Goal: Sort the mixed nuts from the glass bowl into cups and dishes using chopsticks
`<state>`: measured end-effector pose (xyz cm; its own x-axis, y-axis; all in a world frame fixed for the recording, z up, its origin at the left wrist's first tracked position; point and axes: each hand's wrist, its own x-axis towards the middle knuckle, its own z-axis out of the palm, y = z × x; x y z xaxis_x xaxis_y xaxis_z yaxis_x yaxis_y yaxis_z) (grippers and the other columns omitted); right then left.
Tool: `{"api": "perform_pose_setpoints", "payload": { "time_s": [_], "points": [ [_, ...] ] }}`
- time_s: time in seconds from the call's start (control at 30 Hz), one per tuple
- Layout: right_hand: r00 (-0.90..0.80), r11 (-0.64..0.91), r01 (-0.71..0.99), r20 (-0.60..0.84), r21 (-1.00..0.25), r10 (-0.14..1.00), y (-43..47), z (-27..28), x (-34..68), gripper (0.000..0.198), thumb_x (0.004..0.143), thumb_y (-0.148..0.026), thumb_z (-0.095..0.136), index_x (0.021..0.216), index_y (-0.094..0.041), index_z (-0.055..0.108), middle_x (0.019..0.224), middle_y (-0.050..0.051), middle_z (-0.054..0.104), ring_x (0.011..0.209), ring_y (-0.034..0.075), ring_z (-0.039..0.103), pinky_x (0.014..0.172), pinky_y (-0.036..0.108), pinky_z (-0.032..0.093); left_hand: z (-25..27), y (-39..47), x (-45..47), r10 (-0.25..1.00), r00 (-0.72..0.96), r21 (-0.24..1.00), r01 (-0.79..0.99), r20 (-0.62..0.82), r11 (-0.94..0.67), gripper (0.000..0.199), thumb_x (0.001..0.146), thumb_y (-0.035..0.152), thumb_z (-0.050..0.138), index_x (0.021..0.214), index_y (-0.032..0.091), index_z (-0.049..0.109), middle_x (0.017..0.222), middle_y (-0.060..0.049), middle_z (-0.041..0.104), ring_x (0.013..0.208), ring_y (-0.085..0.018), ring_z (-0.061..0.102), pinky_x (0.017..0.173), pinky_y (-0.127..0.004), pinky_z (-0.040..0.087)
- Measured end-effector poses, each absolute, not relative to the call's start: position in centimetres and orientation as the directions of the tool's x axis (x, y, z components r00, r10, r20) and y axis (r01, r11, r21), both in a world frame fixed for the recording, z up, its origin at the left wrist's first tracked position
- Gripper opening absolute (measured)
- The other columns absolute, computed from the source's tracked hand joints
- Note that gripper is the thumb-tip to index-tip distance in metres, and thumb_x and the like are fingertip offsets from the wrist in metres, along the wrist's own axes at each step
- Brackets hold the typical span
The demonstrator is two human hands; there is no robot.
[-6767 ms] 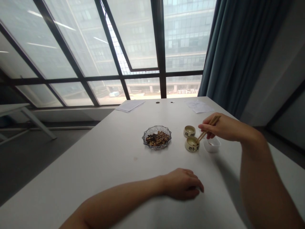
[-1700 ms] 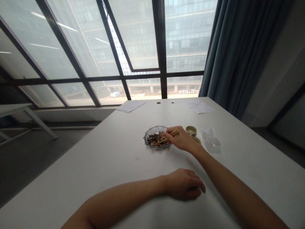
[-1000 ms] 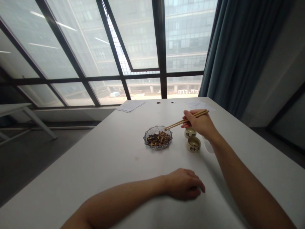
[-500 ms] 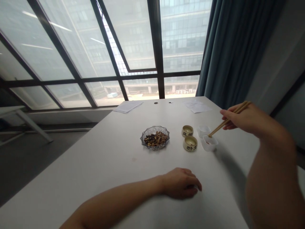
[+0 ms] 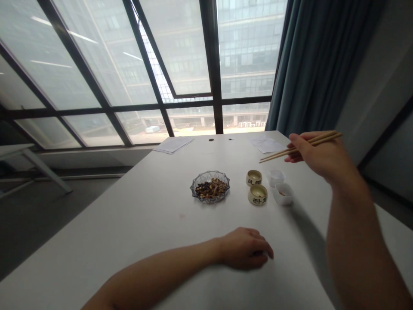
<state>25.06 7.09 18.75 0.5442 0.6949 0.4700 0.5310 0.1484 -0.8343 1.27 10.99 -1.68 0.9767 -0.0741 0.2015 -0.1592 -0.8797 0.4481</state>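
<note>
My right hand (image 5: 306,150) grips a pair of wooden chopsticks (image 5: 280,154), raised above the table with the tips pointing left and nothing visible between them. Below them stand two small translucent plastic containers; the nearer container (image 5: 284,199) holds a few small brown bits, and the farther container (image 5: 276,176) sits just behind it. To their left are two small greenish cups with dark characters, a near cup (image 5: 258,200) and a far cup (image 5: 254,180). My left hand (image 5: 247,249) rests on the table, fingers loosely bent, thumb apart, holding nothing.
A scalloped glass bowl (image 5: 209,198) of mixed nuts or seeds stands mid-table. Papers lie at the far left (image 5: 173,144) and a paper sheet (image 5: 266,144) at the far right of the white table (image 5: 155,215). Windows and a blue curtain (image 5: 306,73) rise behind.
My right hand has lifted the chopsticks out of the nearer plastic container and moved left, swinging their tips up and leftward. My left hand has stayed in place.
</note>
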Motion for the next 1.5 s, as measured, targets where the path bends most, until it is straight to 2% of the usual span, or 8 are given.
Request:
{"api": "perform_pose_setpoints", "payload": {
  "time_s": [0.1,0.23,0.37,0.43,0.77,0.97,1.13,1.5],
  "points": [
    [0.448,0.298,0.500,0.537,-0.813,0.715,8.7,18.2,22.8,0.032,0.089,-0.046,0.073,0.078,-0.016,0.072,0.073,0.010,0.075,0.053,0.022,0.073,0.045,0.027,0.060,-1.7,11.0,1.3,-0.079,0.974,0.444,-0.169,0.213,-0.880,0.021,0.091,0.022,0.059,0.108,0.022,0.070,0.091,-0.002,0.074,0.086,-0.016,0.068,0.091,-0.023,0.051],
    [0.279,0.376,0.468,0.537,-0.800,0.796,10.6,16.6,19.8,0.043,0.090,-0.056,0.068,0.075,-0.016,0.072,0.067,0.007,0.073,0.052,0.020,0.071,0.043,0.026,0.056,-1.7,11.1,1.3,-0.088,0.971,0.446,-0.181,0.220,-0.877,0.021,0.091,0.022,0.059,0.108,0.022,0.070,0.091,-0.002,0.074,0.086,-0.016,0.068,0.092,-0.024,0.050],
    [0.056,0.393,0.452,0.465,-0.801,0.883,11.9,14.7,16.8,0.042,0.095,-0.052,0.062,0.072,-0.017,0.070,0.059,0.004,0.068,0.053,0.019,0.070,0.049,0.025,0.054,-1.8,11.1,1.4,-0.085,0.974,0.455,-0.175,0.211,-0.873,0.020,0.091,0.022,0.058,0.107,0.022,0.070,0.091,-0.002,0.075,0.086,-0.016,0.069,0.092,-0.024,0.050],
    [0.012,0.396,0.451,0.449,-0.800,0.894,12.4,13.7,15.7,0.041,0.095,-0.049,0.061,0.069,-0.018,0.068,0.056,0.002,0.066,0.054,0.019,0.069,0.050,0.025,0.051,-2.0,11.1,1.5,-0.090,0.973,0.452,-0.180,0.213,-0.874,0.021,0.090,0.022,0.058,0.107,0.021,0.070,0.092,-0.002,0.075,0.086,-0.017,0.069,0.091,-0.024,0.051],
    [0.171,0.331,0.453,0.445,-0.828,0.879,14.5,10.1,13.2,0.043,0.095,-0.053,0.058,0.068,-0.020,0.064,0.055,0.002,0.067,0.054,0.021,0.071,0.048,0.025,0.047,-2.1,11.2,1.4,-0.105,0.967,0.444,-0.201,0.232,-0.873,0.020,0.092,0.023,0.058,0.108,0.021,0.070,0.095,-0.003,0.075,0.089,-0.018,0.069,0.093,-0.025,0.051],
    [0.159,0.334,0.409,0.427,-0.849,0.890,15.4,8.6,12.8,0.043,0.095,-0.053,0.058,0.067,-0.020,0.061,0.057,0.003,0.068,0.056,0.021,0.072,0.050,0.025,0.049,-2.3,11.1,1.5,-0.101,0.967,0.447,-0.199,0.233,-0.872,0.020,0.092,0.023,0.058,0.108,0.021,0.070,0.093,-0.003,0.075,0.089,-0.018,0.069,0.092,-0.026,0.051],
    [0.153,0.341,0.442,0.445,-0.830,0.883,15.4,8.4,12.7,0.045,0.096,-0.051,0.057,0.062,-0.021,0.056,0.054,0.002,0.065,0.052,0.020,0.070,0.049,0.025,0.048,-2.1,11.2,1.5,-0.091,0.975,0.460,-0.177,0.203,-0.870,0.021,0.092,0.025,0.058,0.108,0.023,0.070,0.093,-0.003,0.075,0.091,-0.019,0.069,0.092,-0.027,0.051],
    [0.208,0.337,0.460,0.468,-0.822,0.859,15.3,9.0,13.0,0.043,0.098,-0.048,0.054,0.067,-0.020,0.064,0.053,0.001,0.066,0.049,0.018,0.067,0.049,0.025,0.049,-2.2,11.2,1.5,-0.095,0.973,0.449,-0.182,0.211,-0.875,0.020,0.091,0.024,0.058,0.107,0.022,0.070,0.093,-0.003,0.075,0.089,-0.018,0.069,0.091,-0.027,0.051]
  ]
}}
